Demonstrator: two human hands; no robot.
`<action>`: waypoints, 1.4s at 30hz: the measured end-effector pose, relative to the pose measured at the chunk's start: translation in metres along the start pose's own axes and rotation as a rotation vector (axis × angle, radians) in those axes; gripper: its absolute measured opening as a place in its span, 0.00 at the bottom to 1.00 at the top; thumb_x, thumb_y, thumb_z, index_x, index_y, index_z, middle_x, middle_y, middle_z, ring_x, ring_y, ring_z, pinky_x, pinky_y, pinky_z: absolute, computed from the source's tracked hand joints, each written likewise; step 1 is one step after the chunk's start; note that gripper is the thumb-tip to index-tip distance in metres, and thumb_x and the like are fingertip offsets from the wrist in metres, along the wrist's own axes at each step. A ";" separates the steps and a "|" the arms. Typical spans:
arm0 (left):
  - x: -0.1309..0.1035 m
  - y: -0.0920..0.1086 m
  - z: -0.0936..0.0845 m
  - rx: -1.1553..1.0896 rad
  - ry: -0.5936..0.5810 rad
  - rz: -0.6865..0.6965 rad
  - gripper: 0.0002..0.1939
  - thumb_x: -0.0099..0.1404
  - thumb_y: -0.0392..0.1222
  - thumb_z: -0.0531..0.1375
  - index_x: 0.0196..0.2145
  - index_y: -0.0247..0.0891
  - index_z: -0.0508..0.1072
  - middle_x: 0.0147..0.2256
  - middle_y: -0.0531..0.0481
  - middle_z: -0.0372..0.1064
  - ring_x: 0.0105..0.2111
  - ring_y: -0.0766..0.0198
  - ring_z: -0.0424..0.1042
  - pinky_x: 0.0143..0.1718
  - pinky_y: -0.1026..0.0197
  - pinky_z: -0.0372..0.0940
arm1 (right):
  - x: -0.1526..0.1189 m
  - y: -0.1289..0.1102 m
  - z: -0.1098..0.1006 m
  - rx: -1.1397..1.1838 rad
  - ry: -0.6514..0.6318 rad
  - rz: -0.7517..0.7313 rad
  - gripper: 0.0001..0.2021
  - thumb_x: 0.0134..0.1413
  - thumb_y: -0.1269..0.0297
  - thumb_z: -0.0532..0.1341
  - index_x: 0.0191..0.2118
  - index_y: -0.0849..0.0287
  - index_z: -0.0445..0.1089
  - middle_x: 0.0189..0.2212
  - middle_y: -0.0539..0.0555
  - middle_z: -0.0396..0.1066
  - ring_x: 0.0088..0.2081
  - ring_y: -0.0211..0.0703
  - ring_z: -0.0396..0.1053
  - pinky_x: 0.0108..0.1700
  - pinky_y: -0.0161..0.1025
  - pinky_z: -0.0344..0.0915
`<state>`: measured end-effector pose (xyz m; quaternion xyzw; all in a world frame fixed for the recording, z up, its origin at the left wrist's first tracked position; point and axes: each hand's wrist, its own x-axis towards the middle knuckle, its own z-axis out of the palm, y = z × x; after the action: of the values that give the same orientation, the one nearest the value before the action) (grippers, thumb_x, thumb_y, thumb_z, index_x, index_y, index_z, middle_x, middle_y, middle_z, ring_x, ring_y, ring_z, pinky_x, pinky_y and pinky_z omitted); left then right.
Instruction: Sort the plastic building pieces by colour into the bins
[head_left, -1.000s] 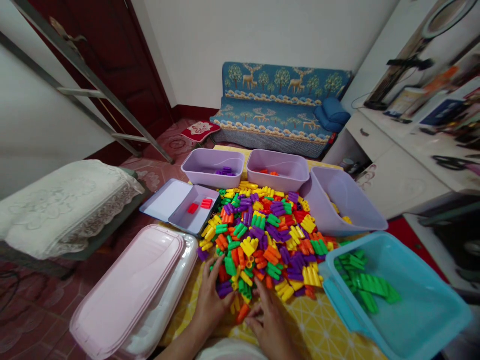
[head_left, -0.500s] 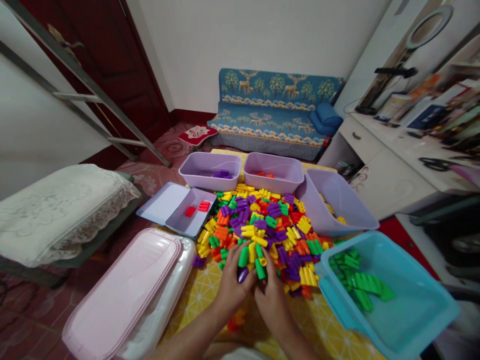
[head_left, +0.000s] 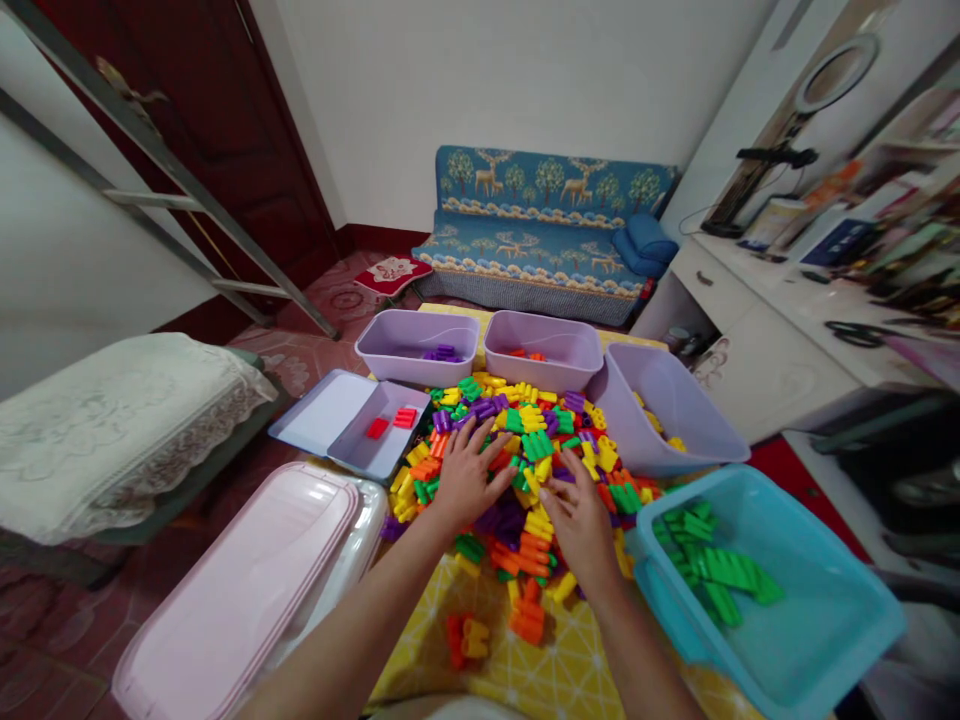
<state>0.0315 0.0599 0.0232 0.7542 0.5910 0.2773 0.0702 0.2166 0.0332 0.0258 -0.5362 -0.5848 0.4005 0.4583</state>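
A heap of plastic building blocks (head_left: 517, 525) in yellow, green, purple, orange and red lies mid-table. My left hand (head_left: 469, 478) rests on the heap's left side, palm down with fingers spread, holding nothing. On the right side, my right hand (head_left: 579, 512) touches the blocks with its fingers apart and slightly bent. Between the two hands lie green blocks (head_left: 535, 445) and yellow ones. An orange block (head_left: 528, 622) and a red and yellow pair (head_left: 466, 640) sit on the yellow tablecloth (head_left: 420, 650) nearer to me.
Purple blocks lie in one lilac bin (head_left: 416, 372), orange-red in another lilac bin (head_left: 540, 378), yellow in a third (head_left: 697, 425). A teal bin (head_left: 832, 640) holds green blocks. Red pieces lie in a small box (head_left: 360, 455). Pink lids (head_left: 232, 590) are stacked left.
Both hands have moved forward and apart, and the blocks cupped between them are let go onto the heap. Blocks have spread toward me at the near edge.
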 end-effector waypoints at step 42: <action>-0.020 -0.006 0.022 0.033 -0.024 -0.011 0.34 0.62 0.53 0.59 0.63 0.47 0.57 0.58 0.45 0.60 0.63 0.46 0.48 0.64 0.38 0.43 | 0.021 0.003 -0.046 0.335 0.368 0.160 0.21 0.50 0.53 0.62 0.48 0.57 0.69 0.48 0.58 0.72 0.45 0.49 0.72 0.42 0.46 0.71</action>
<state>0.0346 0.0473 -0.0041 0.7553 0.5988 0.2580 0.0662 0.2613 0.0529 0.0370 -0.5612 -0.3729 0.4223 0.6064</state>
